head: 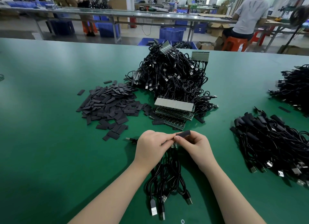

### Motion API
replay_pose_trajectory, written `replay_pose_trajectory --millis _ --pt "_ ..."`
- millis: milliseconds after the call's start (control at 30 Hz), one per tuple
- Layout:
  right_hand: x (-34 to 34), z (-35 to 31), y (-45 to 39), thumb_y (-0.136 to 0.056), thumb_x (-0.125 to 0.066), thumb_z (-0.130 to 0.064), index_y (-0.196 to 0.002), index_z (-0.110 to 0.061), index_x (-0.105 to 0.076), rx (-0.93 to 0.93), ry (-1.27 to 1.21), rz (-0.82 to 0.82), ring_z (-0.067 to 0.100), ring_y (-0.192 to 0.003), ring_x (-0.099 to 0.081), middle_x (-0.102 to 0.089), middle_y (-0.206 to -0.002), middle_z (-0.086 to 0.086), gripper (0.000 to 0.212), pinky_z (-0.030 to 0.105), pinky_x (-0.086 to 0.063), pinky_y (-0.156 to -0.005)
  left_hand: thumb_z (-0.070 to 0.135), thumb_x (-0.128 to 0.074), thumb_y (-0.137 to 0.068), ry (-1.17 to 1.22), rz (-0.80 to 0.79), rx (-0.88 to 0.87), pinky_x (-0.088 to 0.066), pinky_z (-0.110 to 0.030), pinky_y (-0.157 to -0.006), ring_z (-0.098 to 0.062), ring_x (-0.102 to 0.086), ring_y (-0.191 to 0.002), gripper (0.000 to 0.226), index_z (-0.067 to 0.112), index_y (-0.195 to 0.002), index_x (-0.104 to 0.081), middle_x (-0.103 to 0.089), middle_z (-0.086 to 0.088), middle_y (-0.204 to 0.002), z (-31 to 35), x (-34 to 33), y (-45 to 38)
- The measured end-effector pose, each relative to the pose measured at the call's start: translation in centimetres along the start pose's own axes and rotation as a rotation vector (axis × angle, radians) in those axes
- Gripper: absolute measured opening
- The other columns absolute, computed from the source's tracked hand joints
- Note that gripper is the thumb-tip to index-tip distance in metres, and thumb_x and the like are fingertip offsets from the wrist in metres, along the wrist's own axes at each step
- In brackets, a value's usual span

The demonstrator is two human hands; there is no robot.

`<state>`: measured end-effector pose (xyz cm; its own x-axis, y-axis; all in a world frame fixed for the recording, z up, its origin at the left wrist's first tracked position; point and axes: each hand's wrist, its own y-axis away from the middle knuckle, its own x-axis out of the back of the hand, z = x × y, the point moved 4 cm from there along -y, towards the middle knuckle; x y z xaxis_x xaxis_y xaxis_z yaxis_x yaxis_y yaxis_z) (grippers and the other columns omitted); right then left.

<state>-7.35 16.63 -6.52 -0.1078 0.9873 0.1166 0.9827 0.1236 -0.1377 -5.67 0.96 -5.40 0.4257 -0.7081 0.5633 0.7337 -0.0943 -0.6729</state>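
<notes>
Left hand (150, 146), right hand (195, 145) pinch sleeve (183, 133); bin (194, 47) holds cables (183, 44).

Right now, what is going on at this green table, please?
A person works at the green table. The left hand and the right hand pinch a short black sleeve above a bundle of USB cables lying between the forearms. A pile of flat sleeves lies to the left, a heap of cables with circuit boards behind, and cables that seem already sleeved to the right.
</notes>
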Motion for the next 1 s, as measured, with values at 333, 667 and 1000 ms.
replay_pose_trajectory --millis 333,667,1000 --pt "-0.3 0.0 -0.1 -0.085 -0.076 -0.016 -0.081 -0.029 -0.077 0.018 0.035 -0.024 0.01 -0.071 -0.064 -0.074 -0.079 0.005 0.013 0.028 -0.052 -0.07 0.03 -0.063 -0.084 -0.054 0.059 -0.06 -0.044 -0.022 -0.06 -0.007 -0.058 -0.061 0.021 0.022 -0.095 -0.079 -0.075 0.01 -0.078 0.1 0.1 0.1" --pt "-0.1 0.1 1.0 -0.091 -0.07 -0.014 -0.12 -0.046 -0.06 0.197 0.199 0.267 -0.005 -0.061 -0.055 -0.071 -0.088 -0.026 0.044 0.005 -0.041 -0.062 0.027 -0.08 -0.077 -0.01 0.002 0.144 -0.052 -0.023 -0.071 -0.008 -0.066 -0.071 0.019 0.023 -0.095 -0.079 -0.075 0.011 -0.082 -0.1 0.2 -0.2" --pt "-0.2 0.8 0.8 -0.091 -0.071 -0.017 -0.126 -0.035 -0.063 0.128 0.228 0.196 -0.001 -0.049 -0.043 -0.068 -0.07 -0.022 0.04 0.006 -0.035 -0.055 0.029 -0.079 -0.075 -0.029 -0.01 0.126 -0.045 -0.018 -0.075 -0.01 -0.066 -0.072 0.022 0.02 -0.095 -0.079 -0.075 0.008 -0.081 -0.4 0.3 -0.1"
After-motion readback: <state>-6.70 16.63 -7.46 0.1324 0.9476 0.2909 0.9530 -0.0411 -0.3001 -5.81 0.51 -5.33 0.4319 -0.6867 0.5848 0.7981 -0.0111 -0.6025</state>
